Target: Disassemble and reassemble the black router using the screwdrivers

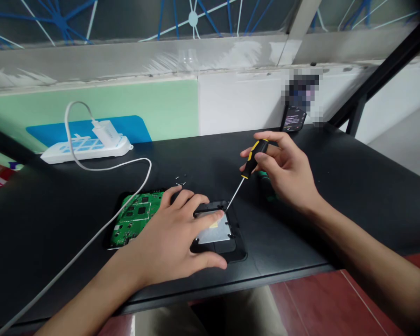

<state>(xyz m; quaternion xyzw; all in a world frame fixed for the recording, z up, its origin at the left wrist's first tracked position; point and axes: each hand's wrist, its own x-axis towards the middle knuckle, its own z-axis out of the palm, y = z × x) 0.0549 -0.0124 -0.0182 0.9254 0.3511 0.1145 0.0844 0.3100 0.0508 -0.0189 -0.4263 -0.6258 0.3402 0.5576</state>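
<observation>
My right hand [287,168] grips a black and yellow screwdriver [255,157] by its handle. Its thin shaft slants down to the left, and the tip is at the upper right corner of a silver metal plate [215,233]. That plate lies in a black plastic housing [238,238]. My left hand [175,233] is spread flat over the housing, its index fingertip on the plate by the screwdriver tip. Left of it, partly under my left hand, is a green circuit board [136,212] in a black frame. Several small screws [181,182] lie behind my left hand.
A white power strip [87,149] with a plugged-in charger [107,133] stands at the back left. Its white cable [91,240] crosses the black table [210,158] and the board. A phone [294,117] leans at the back right. A dark green object [266,184] sits behind my right hand.
</observation>
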